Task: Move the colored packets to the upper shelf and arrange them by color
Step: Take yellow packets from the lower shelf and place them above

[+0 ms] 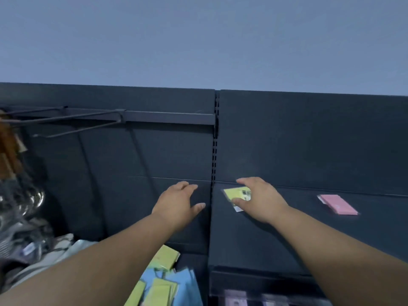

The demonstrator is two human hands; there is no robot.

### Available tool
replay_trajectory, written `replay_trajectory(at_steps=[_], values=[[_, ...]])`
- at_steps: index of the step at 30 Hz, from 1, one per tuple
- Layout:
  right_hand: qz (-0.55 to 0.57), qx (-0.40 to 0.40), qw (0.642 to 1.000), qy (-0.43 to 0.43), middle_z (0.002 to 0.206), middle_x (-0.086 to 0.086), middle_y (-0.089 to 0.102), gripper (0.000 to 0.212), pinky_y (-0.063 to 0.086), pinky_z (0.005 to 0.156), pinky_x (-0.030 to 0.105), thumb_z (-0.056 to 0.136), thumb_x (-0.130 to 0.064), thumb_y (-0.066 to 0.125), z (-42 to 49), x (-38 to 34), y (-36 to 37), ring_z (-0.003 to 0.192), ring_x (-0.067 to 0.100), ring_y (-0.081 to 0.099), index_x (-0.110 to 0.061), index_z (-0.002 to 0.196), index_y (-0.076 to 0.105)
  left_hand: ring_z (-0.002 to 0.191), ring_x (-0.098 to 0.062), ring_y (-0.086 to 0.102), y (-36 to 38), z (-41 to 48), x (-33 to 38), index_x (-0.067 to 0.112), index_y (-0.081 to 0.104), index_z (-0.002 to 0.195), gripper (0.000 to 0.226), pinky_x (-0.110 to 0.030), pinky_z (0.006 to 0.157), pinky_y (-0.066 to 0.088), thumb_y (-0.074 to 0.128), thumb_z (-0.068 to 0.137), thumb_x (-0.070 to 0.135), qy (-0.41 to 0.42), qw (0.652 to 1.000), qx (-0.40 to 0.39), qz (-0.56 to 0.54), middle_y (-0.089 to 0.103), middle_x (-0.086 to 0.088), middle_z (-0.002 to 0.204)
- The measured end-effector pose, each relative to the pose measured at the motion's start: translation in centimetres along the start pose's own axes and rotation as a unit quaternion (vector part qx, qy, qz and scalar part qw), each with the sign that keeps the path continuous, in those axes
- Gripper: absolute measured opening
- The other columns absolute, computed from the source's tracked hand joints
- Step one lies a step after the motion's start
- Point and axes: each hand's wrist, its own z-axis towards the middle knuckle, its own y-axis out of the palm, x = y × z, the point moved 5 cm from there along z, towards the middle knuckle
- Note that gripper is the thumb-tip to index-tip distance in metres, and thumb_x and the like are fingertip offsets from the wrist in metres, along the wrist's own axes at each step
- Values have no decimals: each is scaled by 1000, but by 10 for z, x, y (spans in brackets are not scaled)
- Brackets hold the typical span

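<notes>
Where the upper shelf meets the slotted upright, the right hand pinches a yellow packet between thumb and fingers. The packet is low over the shelf's left end, just beside the upright; whether it touches the surface I cannot tell. Farther right on the same shelf a pink packet lies flat, well apart from the yellow one. Bare dark shelf lies between them, and more runs on to the right edge of view. The shelf's front edge passes under the right forearm.

Left of the upright, the left hand is open, fingers loosely spread and holding nothing, in front of the dark back panel. Whether it touches anything is unclear. Below it, a loose heap of yellow and blue packets sits on a lower level, partly covered by the left forearm and cut off by the bottom edge. Under the upper shelf's front edge, pale pinkish packets show blurred and cut off. Wire hooks jut from a rail at upper left, and the clutter beneath them is too blurred to name.
</notes>
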Motion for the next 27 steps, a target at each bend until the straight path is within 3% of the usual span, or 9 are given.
replay_trajectory(at_steps=[7, 13, 21, 27], values=[[-20, -56, 997, -56, 155, -5, 29, 66, 35, 112, 37, 90, -51, 59, 23, -144, 83, 139, 18, 35, -31, 147, 34, 143, -20, 24, -28, -30, -149, 28, 32, 148, 66, -30, 115, 22, 49, 91, 56, -57, 998, -6, -4, 22, 1, 157], [-10, -95, 995, -39, 153, -4, 28, 64, 38, 108, 40, 91, -48, 59, 30, -219, 155, 135, 21, 39, -29, 146, 34, 141, -22, 25, -11, -53, -250, 27, 34, 147, 65, -33, 114, 28, 52, 91, 53, -80, 995, -58, -16, 23, -1, 156], [33, -167, 982, 78, 150, 0, 34, 59, 38, 108, 35, 91, -33, 64, -1, -179, 265, 132, 19, 43, -23, 145, 39, 132, -19, 41, 74, -90, -297, 24, 34, 146, 60, -25, 107, 31, 56, 92, 39, -91, 980, -175, -33, 28, -1, 153], [28, -222, 962, 154, 150, 3, 33, 68, 41, 104, 34, 87, -31, 69, -41, -114, 315, 135, 20, 39, -25, 146, 35, 133, -18, 40, 136, -108, -292, 24, 25, 150, 68, -28, 107, 37, 58, 92, 38, -98, 964, -240, -57, 28, 2, 152]])
